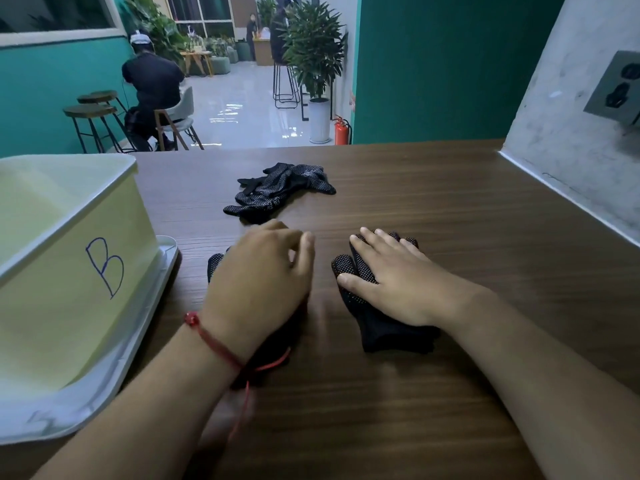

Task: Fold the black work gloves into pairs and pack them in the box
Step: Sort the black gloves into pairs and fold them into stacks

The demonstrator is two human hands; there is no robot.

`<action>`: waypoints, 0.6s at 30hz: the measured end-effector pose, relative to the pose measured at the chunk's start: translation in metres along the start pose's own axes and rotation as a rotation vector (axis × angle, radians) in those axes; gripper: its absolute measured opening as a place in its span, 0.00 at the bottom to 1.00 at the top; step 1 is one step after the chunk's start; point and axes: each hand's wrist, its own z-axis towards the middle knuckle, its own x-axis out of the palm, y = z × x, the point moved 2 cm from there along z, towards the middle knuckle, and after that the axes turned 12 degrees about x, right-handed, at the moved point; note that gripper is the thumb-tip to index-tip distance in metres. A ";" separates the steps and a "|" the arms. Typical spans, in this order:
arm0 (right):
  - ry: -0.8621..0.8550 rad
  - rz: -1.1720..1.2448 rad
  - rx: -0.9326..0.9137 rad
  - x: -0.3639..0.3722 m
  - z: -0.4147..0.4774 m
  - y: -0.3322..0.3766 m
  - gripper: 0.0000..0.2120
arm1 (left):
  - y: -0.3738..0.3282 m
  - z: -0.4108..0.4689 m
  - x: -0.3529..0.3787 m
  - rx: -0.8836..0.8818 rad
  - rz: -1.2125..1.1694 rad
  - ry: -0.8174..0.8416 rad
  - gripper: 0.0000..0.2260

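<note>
A pale yellow plastic box (69, 258) with a white rim stands on the wooden bench (433, 209), a blue letter "B" (105, 266) handwritten on its near wall. It rests on a white lid or tray (145, 327) that juts out beyond its base. From this angle only the upper part of the far inner wall shows, so what lies in the box cannot be told.

Just beside the box, on its right, the left hand (258, 275) lies palm down over a black dotted glove (215, 266) — only the glove's fingertips show past the hand, on the side nearest the box, and dark fabric peeks out under the wrist. The fingers are loosely curled and slightly blurred; whether they grip the glove cannot be told. A red string bracelet (211, 341) circles that wrist, its loose end trailing onto the bench.

Farther from the box, the right hand (391, 278) is spread flat, fingers extended, pressing down on another black dotted glove (356, 268) without closing around it. The glove's fingers fan out past the thumb, and its cuff end shows below the heel of the hand.

Beyond both hands, well apart from the box, a loose heap of black dotted gloves (280, 192) lies on the bench, untouched.
</note>
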 end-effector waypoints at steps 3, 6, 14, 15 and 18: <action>0.010 0.003 -0.004 -0.001 0.002 0.001 0.42 | 0.032 0.008 0.000 -0.108 0.054 0.099 0.15; 0.011 0.005 -0.004 0.000 0.002 0.000 0.42 | 0.056 0.015 0.002 -0.199 0.098 0.230 0.12; 0.013 0.012 -0.006 0.000 0.001 0.000 0.42 | 0.101 0.071 0.029 -0.294 0.126 0.316 0.19; 0.011 0.016 -0.007 0.000 0.001 0.000 0.42 | 0.107 0.079 0.032 -0.328 0.126 0.302 0.23; 0.005 0.020 -0.014 0.000 0.002 -0.001 0.42 | 0.114 0.092 0.042 -0.318 0.253 0.321 0.19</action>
